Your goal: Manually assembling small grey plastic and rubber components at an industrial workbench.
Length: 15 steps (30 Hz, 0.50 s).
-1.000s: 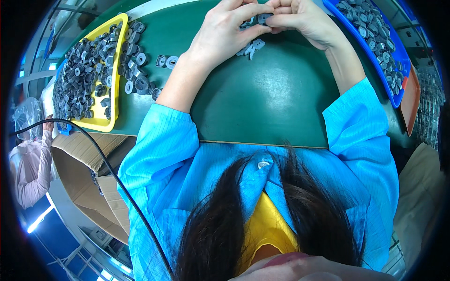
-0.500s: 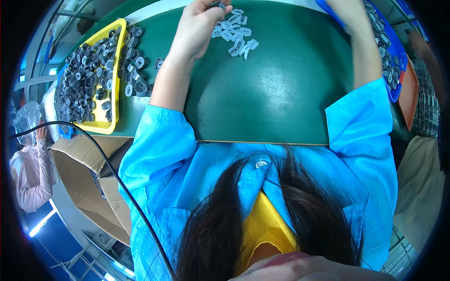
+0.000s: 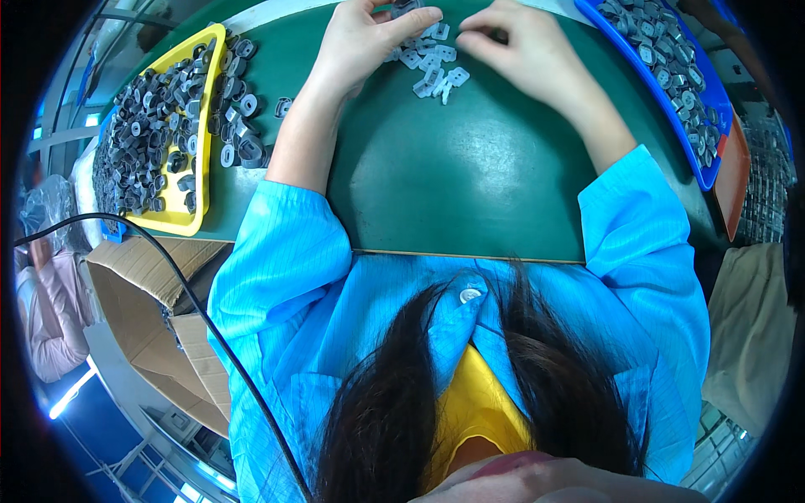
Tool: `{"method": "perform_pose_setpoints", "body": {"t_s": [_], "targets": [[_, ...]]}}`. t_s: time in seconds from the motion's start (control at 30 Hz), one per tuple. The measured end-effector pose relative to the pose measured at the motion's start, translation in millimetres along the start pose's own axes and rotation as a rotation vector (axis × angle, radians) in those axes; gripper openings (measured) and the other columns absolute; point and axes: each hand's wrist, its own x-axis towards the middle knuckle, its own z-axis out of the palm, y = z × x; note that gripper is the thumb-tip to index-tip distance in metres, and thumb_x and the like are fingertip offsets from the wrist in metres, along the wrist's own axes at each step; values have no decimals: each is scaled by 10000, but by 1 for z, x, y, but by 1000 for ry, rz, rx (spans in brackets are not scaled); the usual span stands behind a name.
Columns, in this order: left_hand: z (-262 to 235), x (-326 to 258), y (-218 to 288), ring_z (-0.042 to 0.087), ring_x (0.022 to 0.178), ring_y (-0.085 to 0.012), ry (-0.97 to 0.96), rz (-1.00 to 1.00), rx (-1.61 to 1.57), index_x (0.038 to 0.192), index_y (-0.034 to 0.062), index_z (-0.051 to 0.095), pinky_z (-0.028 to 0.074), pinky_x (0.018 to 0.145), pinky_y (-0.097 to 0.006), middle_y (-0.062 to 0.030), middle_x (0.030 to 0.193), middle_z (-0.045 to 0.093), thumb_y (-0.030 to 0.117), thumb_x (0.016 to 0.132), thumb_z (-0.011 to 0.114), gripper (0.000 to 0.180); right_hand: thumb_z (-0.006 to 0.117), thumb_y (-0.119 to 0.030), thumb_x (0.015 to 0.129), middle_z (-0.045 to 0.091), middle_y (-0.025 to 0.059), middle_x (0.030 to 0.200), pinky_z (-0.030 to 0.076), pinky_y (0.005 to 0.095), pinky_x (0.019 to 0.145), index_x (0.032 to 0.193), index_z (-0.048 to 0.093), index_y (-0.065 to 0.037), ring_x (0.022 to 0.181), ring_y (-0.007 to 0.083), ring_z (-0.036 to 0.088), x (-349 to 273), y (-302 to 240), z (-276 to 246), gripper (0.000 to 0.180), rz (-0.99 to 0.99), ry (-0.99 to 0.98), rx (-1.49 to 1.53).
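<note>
Sleeves [image 3: 281,235] of a bright blue coat end short of the wrists and lie clear of the small parts, an arrangement that likely keeps cloth from dragging them. The bare near area of the green worktop [image 3: 470,176] gives both forearms room to pass. Beyond it, pale flat pieces [image 3: 444,54] lie in a loose heap between the two hands, some overlapping; this position probably serves short reaches from either side. The right hand [image 3: 524,46] is just beside the heap, fingers curled and thumb near the fingertips; whether anything is pinched there cannot be told. The left hand [image 3: 356,42] grips a dark grey part [image 3: 407,7] between thumb and fingers at the upper margin of the view, its far side cut off. The grip appears to steady the part at one end, with the side toward the right hand accessible. One lone grey part [image 3: 283,107] sits left of the left forearm, apart from a band of loose grey parts [image 3: 249,105] lined along a yellow tray [image 3: 205,126]. That tray is filled with similar grey parts and appears set on the left for ready supply or collection; which, cannot be told. A blue tray [image 3: 711,172] of grey parts occupies the right side, within arm's reach, with an orange-brown tray [image 3: 735,180] beside it. Farther off, at lower left, are a cardboard box [image 3: 138,268] and a co-worker's pale sleeve [image 3: 54,327].
</note>
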Motion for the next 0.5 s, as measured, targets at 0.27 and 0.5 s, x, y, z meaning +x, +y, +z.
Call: {"method": "perform_pose_setpoints", "body": {"t_s": [0.27,0.5], "targets": [[22,-8,6,694,866,-137,94,361,254,1305,-16,662,577,771,-282,-110,1021,735,-20,879,725,430,724,-184,881,705,156,899,531,428,805,972,745,0,865,348,661,-7,21,14,206,-276,205,89],[37,-12,13,706,720,-232,232,562,538,1189,-3,706,572,687,-323,-179,976,730,62,834,784,370,722,-139,879,732,138,890,543,375,772,984,751,1,826,270,685,6,16,-12,178,-67,64,115]]}}
